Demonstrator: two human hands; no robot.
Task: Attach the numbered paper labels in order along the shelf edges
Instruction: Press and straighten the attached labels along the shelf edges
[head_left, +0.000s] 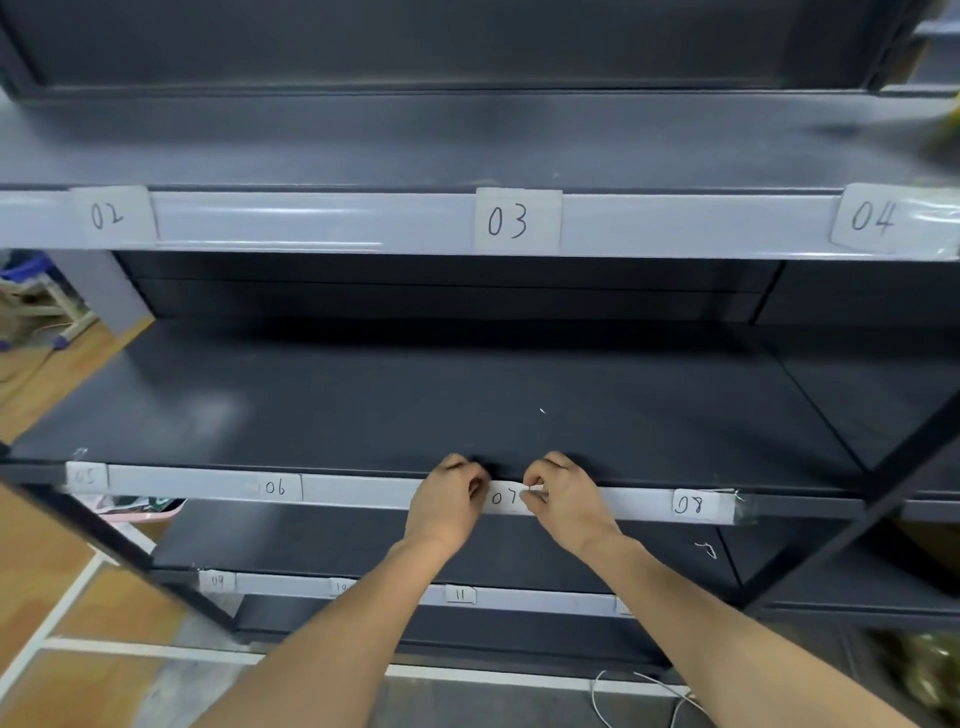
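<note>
A white paper label marked 07 (505, 499) lies on the pale front edge of the middle shelf (363, 491). My left hand (449, 501) pinches its left end with curled fingers, and my right hand (563, 499) pinches its right end. On the same edge sit labels 05 (85, 476), 06 (275, 487) and 08 (696, 504). The top shelf edge (311, 221) carries labels 02 (108, 214), 03 (509, 221) and 04 (872, 217). The lower shelf edge shows 09 (217, 580), a partly hidden 10 (340, 586) and 11 (460, 594).
The dark metal shelving unit has a black upright post (893, 467) at the right. A wooden floor with white lines (78, 613) lies at the left, with a pink container (140, 512) under the shelf. White wires (639, 691) trail on the floor below.
</note>
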